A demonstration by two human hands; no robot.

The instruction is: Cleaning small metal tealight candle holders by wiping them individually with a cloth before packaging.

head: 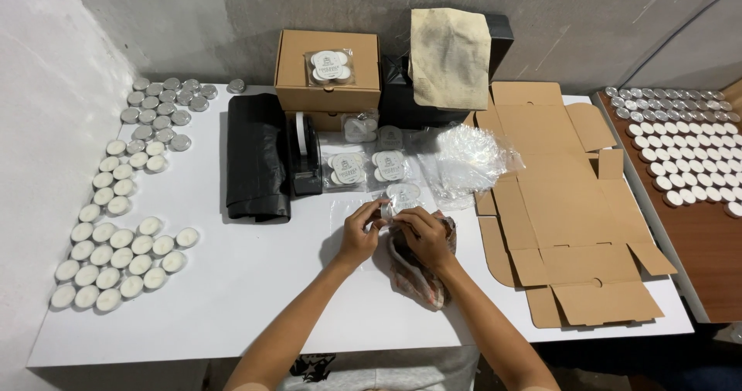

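Both my hands meet at the middle of the white table [232, 298]. My left hand [360, 232] and my right hand [421, 235] pinch a small clear plastic bag [389, 212] between their fingertips. Under my right hand lies a crumpled patterned cloth [417, 277]. Just beyond my fingers lie several clear packets of tealight candles [346, 168]. A black tape dispenser [304, 155] stands to the left of those packets.
Loose white tealights [120, 248] and silver-cupped ones [162, 105] cover the table's left side. A black folded bag [256, 159], a closed brown box [328, 70], clear bags [468, 159] and a flat unfolded carton [568, 213] lie around. More tealights [684, 151] fill a wooden surface at right.
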